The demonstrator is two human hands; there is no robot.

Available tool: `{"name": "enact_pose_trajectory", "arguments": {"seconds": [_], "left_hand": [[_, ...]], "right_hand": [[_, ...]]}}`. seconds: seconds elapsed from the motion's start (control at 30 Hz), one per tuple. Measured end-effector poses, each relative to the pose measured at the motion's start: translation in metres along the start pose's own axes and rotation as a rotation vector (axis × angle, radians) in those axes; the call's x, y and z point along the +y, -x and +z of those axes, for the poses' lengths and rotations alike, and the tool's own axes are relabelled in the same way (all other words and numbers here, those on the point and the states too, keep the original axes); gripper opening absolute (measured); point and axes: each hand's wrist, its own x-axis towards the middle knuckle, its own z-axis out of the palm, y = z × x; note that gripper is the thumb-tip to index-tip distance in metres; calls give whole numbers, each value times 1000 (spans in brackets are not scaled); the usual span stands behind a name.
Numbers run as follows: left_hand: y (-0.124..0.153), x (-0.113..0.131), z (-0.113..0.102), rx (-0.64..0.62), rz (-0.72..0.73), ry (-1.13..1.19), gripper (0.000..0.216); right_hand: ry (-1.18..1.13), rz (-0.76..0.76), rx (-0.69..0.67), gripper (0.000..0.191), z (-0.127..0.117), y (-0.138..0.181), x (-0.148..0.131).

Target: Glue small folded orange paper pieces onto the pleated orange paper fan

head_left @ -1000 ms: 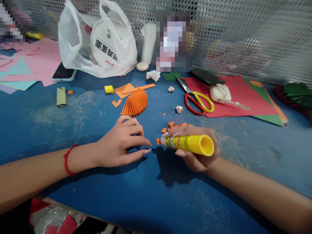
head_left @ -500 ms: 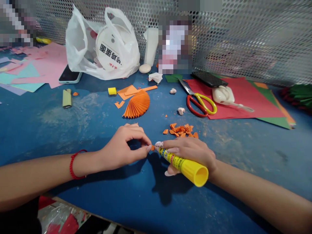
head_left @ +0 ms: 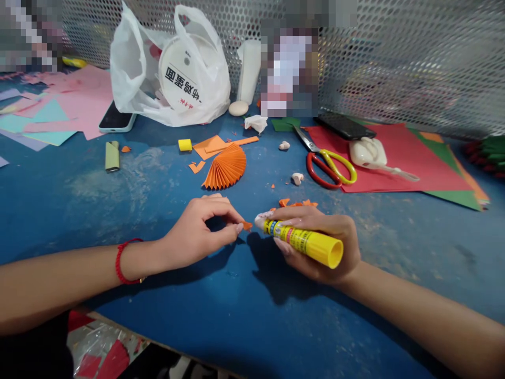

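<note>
My left hand [head_left: 197,234] pinches a tiny orange paper scrap [head_left: 246,226] between thumb and forefinger, just above the blue table [head_left: 165,316]. A red bracelet sits on that wrist. My right hand [head_left: 319,247] is wrapped round a yellow glue stick [head_left: 305,243], whose white tip points left at the scrap, a short gap away. A small pile of orange paper bits [head_left: 295,202] lies just behind my right hand. An orange pleated paper fan [head_left: 226,167] rests farther back.
Red-and-yellow scissors [head_left: 325,163], a white glue gun [head_left: 369,152] and a black phone [head_left: 341,126] lie on red paper [head_left: 414,163] at the right. A white plastic bag [head_left: 173,68], another phone [head_left: 116,118], a lighter [head_left: 112,156] and pink sheets [head_left: 79,100] sit at the back left. A mesh wall stands behind.
My right hand has raised the glue stick's tip off the table and turned it level. My left hand has lifted the orange scrap slightly and keeps its pinch.
</note>
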Motion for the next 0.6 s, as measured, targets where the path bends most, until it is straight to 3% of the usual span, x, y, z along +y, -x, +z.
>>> {"name": "enact_pose_trajectory", "arguments": {"seconds": [0.07, 0.17, 0.27, 0.5, 0.6], "left_hand": [[1, 0, -2, -7, -8, 30, 10], [1, -1, -6, -55, 56, 86, 13], [1, -2, -8, -94, 137, 107, 14], [1, -1, -9, -59, 241, -1, 11], [4, 0, -8, -53, 321, -111, 11]], "right_hand": [[-98, 73, 104, 37, 1, -1, 0], [-358, 318, 238, 20, 2, -4, 1], [-590, 513, 301, 12, 2, -8, 5], [-729, 646, 313, 17, -1, -13, 10], [-786, 626, 283, 14, -1, -14, 9]]}}
